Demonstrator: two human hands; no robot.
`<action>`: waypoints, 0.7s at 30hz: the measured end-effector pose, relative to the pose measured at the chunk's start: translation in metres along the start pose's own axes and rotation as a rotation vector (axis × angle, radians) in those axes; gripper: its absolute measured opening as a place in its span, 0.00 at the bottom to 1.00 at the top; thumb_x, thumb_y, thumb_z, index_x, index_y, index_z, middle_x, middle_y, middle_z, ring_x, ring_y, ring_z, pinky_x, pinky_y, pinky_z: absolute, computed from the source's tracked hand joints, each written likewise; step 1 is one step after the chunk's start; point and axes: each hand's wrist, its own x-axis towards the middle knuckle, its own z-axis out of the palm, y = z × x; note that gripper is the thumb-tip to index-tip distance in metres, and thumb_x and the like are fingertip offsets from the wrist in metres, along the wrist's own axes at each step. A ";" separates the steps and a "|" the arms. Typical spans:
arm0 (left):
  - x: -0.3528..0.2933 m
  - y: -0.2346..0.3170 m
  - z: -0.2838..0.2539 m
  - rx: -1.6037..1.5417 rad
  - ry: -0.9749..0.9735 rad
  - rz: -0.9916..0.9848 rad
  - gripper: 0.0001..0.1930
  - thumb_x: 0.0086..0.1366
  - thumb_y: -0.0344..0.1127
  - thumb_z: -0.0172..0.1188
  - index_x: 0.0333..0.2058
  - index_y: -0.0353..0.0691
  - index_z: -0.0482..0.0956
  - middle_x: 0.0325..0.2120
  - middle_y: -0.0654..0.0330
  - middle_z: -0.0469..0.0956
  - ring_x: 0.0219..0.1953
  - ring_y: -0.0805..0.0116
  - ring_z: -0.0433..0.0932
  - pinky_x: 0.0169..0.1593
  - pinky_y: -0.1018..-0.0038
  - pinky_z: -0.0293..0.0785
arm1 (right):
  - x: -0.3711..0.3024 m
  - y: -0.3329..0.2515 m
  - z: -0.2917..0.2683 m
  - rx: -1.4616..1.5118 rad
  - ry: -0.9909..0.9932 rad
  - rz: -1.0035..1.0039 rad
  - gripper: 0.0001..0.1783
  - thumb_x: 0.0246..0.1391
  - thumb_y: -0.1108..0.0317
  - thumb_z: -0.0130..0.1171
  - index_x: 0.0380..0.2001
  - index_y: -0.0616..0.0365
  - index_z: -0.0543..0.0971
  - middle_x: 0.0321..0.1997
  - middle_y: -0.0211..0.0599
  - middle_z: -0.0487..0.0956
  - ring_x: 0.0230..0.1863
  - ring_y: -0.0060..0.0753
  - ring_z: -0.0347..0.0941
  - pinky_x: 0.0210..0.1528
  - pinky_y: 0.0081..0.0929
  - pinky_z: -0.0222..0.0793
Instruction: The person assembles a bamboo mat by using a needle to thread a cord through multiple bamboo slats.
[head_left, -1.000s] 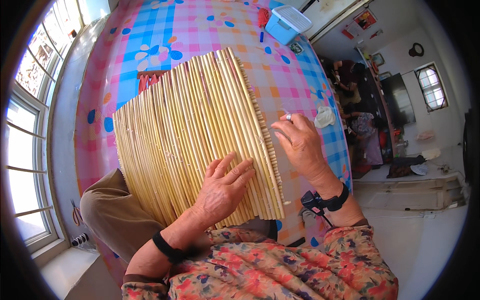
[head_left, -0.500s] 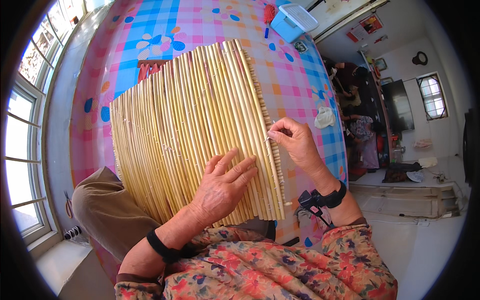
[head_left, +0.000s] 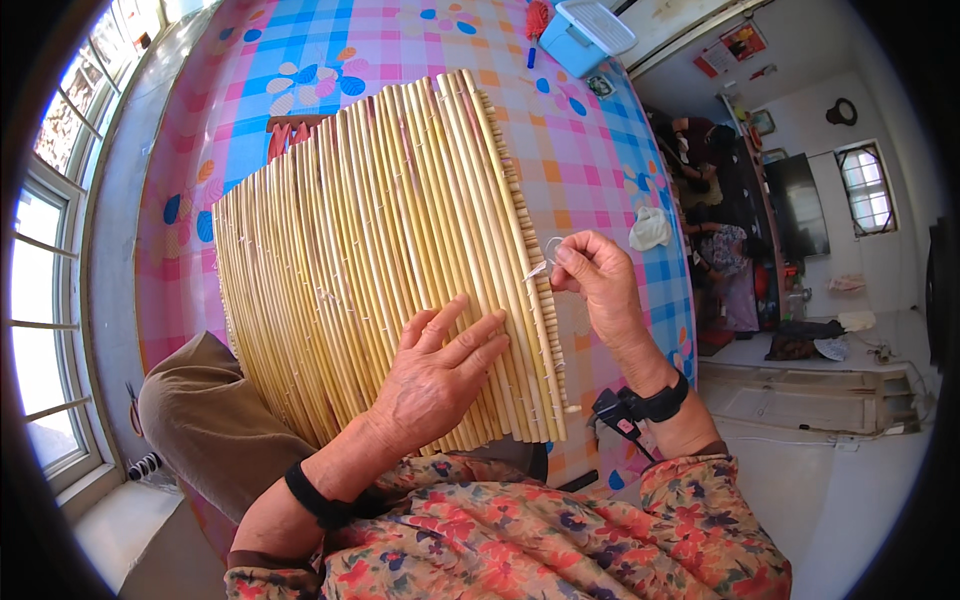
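Across my lap and the bed lies a mat of pale yellow stalks (head_left: 350,230), laid side by side and stitched together with light thread. My left hand (head_left: 435,375) rests flat on the mat, fingers spread, close to its right part. Just off the mat's right edge, my right hand (head_left: 602,285) has thumb and forefinger pinched on a thin white thread. A small loop of it curls up beside the fingertips. Near them, a white tuft of thread (head_left: 537,270) sits on the outer stalks. Whether a needle is in the pinch is too small to tell.
A checked, flowered bed cover (head_left: 590,140) spreads under the mat. A blue box with a white lid (head_left: 575,45) stands at the far right, and a crumpled white cloth (head_left: 650,229) lies right. Scissors (head_left: 134,408) lie by the window. Other people (head_left: 705,150) are in the background.
My right hand has drawn slightly away from the mat's edge, and a thread loop now shows at its fingertips. My left hand stays in place on the mat.
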 end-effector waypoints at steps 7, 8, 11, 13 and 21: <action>0.003 0.000 0.001 -0.027 0.035 -0.020 0.22 0.52 0.30 0.62 0.48 0.46 0.76 0.57 0.62 0.69 0.62 0.52 0.61 0.61 0.53 0.55 | -0.010 -0.010 -0.001 -0.479 -0.066 -0.336 0.06 0.53 0.73 0.61 0.35 0.61 0.77 0.33 0.30 0.74 0.32 0.21 0.72 0.32 0.20 0.70; 0.003 0.000 0.000 -0.024 0.035 -0.015 0.22 0.51 0.30 0.62 0.48 0.45 0.76 0.57 0.62 0.69 0.61 0.52 0.61 0.61 0.54 0.56 | -0.012 -0.013 0.000 -0.526 -0.080 -0.347 0.06 0.52 0.73 0.61 0.35 0.60 0.77 0.33 0.31 0.74 0.32 0.22 0.73 0.32 0.20 0.70; 0.006 -0.002 -0.001 -0.043 0.051 -0.003 0.21 0.52 0.30 0.62 0.48 0.43 0.76 0.55 0.62 0.69 0.59 0.54 0.64 0.58 0.56 0.59 | -0.016 -0.018 0.005 -0.657 -0.088 -0.391 0.07 0.50 0.73 0.62 0.34 0.58 0.78 0.31 0.33 0.72 0.32 0.28 0.74 0.32 0.23 0.70; 0.011 -0.004 -0.002 -0.092 0.085 0.002 0.19 0.54 0.30 0.61 0.47 0.41 0.75 0.53 0.61 0.70 0.57 0.57 0.65 0.56 0.56 0.62 | -0.015 -0.020 0.009 -0.738 -0.067 -0.437 0.07 0.48 0.73 0.63 0.33 0.57 0.77 0.30 0.34 0.72 0.31 0.32 0.74 0.32 0.24 0.70; 0.029 0.001 0.008 0.018 0.196 0.044 0.22 0.50 0.29 0.62 0.47 0.39 0.74 0.52 0.59 0.72 0.54 0.60 0.69 0.53 0.61 0.62 | -0.008 -0.022 0.015 -0.782 -0.105 -0.581 0.05 0.50 0.76 0.62 0.30 0.61 0.75 0.29 0.33 0.71 0.29 0.26 0.71 0.29 0.24 0.66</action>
